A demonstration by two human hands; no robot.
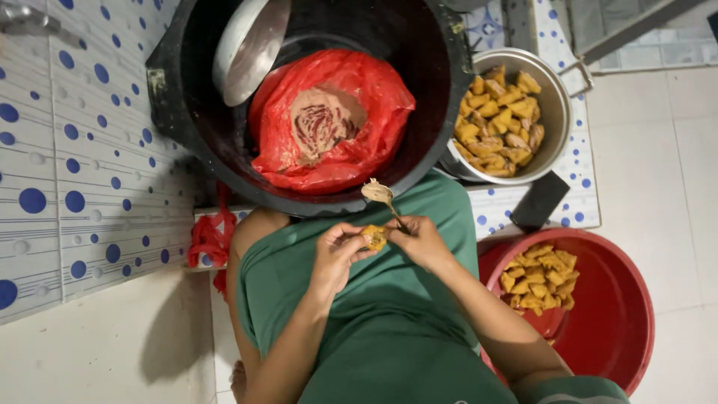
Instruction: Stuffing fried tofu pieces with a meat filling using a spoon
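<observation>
Left hand: the left hand [334,254] is cupped, fingers closed around a small golden-brown fried tofu puff [374,237], held over the lap.
Right hand: the right hand [426,241] is pinched on the handle of a metal spoon [380,194], whose bowl carries pale brown paste and points away, toward the far side.
Tofu puff: between the two hands, touching the spoon's lower end.
Far centre: a large black plastic tub [419,45] holds a red plastic bag [374,97] of brown paste and a round metal lid [250,45].
Far right: a steel pot [557,97] of fried tofu pieces.
Near right: a red plastic basin [613,299] with more pieces.
Lap: green cloth [389,322].
</observation>
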